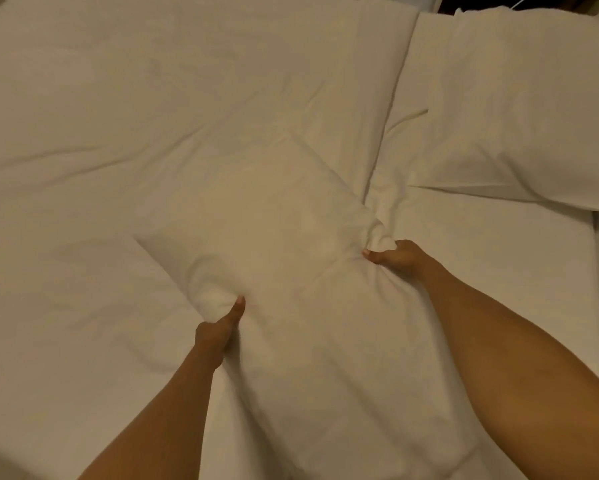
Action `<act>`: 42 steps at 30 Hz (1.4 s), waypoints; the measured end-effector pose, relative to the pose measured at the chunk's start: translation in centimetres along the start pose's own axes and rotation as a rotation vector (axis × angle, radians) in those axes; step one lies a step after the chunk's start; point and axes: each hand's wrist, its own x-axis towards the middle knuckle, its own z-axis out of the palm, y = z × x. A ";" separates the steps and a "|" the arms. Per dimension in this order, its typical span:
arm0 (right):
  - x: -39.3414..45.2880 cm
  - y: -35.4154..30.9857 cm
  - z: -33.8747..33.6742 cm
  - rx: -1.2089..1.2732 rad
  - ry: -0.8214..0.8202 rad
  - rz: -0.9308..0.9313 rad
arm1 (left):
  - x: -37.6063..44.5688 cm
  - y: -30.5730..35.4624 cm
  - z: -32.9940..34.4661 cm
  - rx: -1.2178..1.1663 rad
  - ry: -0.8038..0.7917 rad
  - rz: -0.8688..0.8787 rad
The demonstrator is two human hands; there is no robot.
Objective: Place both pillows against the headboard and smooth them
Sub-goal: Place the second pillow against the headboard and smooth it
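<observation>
Pillow (270, 244) bunches in both my hands, left hand (218, 329) and right hand (396, 256) clenched on corners; loose casing could slip, wrinkling duvet (118, 116) or bumping second pillow (519, 116)

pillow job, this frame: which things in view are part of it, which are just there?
Part of the job:
- held pillow, gripped by left hand and right hand
- second pillow, lying at upper right

Just there:
- duvet spread over the bed
- white cable in the dark gap at top
</observation>
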 end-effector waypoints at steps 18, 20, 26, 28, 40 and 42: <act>-15.7 5.0 -7.6 0.152 0.242 -0.048 | -9.5 2.7 2.2 0.045 -0.411 0.145; -18.0 6.6 -8.5 0.175 0.304 -0.027 | -10.6 3.7 3.6 0.096 -0.448 0.181; -24.7 11.4 -9.3 0.298 0.455 0.116 | -12.6 5.4 7.9 0.309 -0.610 0.219; -26.6 12.8 -9.2 0.338 0.517 0.173 | -12.9 5.7 9.6 0.374 -0.671 0.213; -32.2 19.1 -9.3 0.471 0.765 0.443 | -14.9 4.4 19.7 0.633 -0.951 0.188; -32.0 19.8 -9.5 0.457 0.791 0.464 | -15.1 3.8 20.9 0.636 -0.967 0.167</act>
